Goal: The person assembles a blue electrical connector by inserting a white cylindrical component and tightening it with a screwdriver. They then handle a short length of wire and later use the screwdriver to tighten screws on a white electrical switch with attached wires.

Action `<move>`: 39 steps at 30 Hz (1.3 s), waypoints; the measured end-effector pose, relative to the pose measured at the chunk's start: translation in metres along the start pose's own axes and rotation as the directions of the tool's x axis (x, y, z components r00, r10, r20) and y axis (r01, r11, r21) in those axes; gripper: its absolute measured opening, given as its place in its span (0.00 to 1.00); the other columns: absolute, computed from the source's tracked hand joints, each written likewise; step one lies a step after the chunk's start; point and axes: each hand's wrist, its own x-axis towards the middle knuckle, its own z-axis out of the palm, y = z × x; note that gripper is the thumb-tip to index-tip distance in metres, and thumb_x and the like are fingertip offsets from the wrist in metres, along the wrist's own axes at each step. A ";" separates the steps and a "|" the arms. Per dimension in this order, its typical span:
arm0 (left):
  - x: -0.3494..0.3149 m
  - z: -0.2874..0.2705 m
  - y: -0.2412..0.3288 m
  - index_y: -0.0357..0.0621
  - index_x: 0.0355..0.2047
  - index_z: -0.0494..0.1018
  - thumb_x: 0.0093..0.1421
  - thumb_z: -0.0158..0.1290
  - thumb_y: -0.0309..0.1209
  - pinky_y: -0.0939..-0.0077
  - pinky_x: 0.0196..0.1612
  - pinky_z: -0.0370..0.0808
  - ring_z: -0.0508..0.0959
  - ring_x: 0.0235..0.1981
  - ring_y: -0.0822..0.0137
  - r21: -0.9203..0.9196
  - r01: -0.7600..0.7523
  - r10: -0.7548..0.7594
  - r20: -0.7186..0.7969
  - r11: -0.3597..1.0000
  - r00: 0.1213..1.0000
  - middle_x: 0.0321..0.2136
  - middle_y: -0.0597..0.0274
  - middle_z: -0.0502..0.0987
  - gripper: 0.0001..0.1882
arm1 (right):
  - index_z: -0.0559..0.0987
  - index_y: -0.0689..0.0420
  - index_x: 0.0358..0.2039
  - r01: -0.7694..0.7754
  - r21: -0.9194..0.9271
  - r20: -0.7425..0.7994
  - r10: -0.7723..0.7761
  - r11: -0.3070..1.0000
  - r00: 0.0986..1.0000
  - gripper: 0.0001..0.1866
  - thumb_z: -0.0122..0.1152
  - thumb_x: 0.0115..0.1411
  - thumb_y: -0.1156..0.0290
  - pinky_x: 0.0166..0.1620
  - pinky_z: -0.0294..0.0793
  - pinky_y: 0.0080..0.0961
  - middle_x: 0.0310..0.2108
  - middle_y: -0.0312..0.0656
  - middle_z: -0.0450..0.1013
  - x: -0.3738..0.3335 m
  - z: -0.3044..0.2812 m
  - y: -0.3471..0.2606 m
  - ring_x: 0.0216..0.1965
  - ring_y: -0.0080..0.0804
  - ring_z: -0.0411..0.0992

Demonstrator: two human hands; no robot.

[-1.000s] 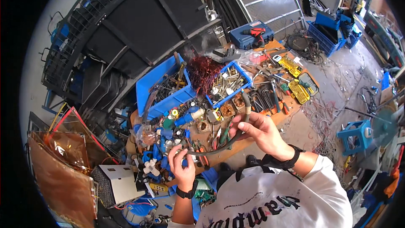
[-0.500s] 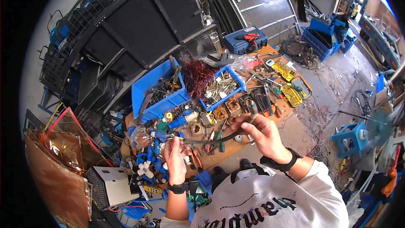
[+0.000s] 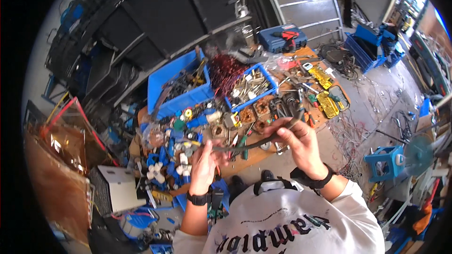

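A length of thick dark cable [image 3: 252,146] spans the gap between my two hands, sagging a little above the near edge of the workbench. My left hand [image 3: 203,165] pinches it near its left end, fingertips closed on it. At the other side my right hand [image 3: 301,145] grips the cable with thumb and fingers, and its right end [image 3: 300,113] sticks up past the fingers. Beneath it on the bench lie green-handled screwdrivers [image 3: 242,146] and rusty square metal pieces [image 3: 247,115]. Blue and white plastic fittings [image 3: 155,171] are heaped beside my left hand.
A large blue bin [image 3: 181,106] of metal tools and a smaller blue tray [image 3: 254,99] of metal parts stand across the bench. Tangled reddish wire [image 3: 226,73] lies between them. A red drill rests on a blue case [image 3: 273,42]. A blue stool [image 3: 383,162] stands on the right.
My head view has shifted slightly, so the bench and its contents appear moved. Both hands keep hold of the cable; the left hand sits a little closer to the right one.
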 end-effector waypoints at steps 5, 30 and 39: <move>-0.004 0.007 0.008 0.33 0.42 0.70 0.66 0.45 0.44 0.73 0.27 0.79 0.79 0.24 0.66 -0.067 -0.066 0.064 -0.030 0.996 0.997 0.26 0.52 0.78 0.22 | 0.72 0.64 0.45 0.085 0.027 -0.094 -0.082 0.996 0.992 0.12 0.51 0.64 0.72 0.44 0.78 0.30 0.41 0.50 0.75 0.000 0.000 0.010 0.42 0.36 0.75; -0.024 0.030 0.028 0.35 0.41 0.74 0.66 0.46 0.37 0.84 0.28 0.72 0.74 0.23 0.78 0.227 -0.448 0.470 -0.053 0.865 0.881 0.21 0.64 0.75 0.16 | 0.71 0.60 0.47 0.027 0.353 -0.228 0.059 0.935 0.972 0.12 0.48 0.66 0.69 0.46 0.79 0.34 0.41 0.43 0.71 0.004 -0.020 0.040 0.42 0.34 0.74; -0.028 0.032 0.032 0.33 0.42 0.74 0.67 0.45 0.37 0.83 0.31 0.71 0.74 0.25 0.77 0.159 -0.421 0.431 -0.029 0.893 0.902 0.23 0.62 0.76 0.17 | 0.71 0.59 0.47 -0.102 0.596 -0.162 0.244 0.797 0.956 0.13 0.49 0.65 0.68 0.49 0.78 0.34 0.39 0.42 0.72 0.007 -0.023 0.041 0.43 0.34 0.73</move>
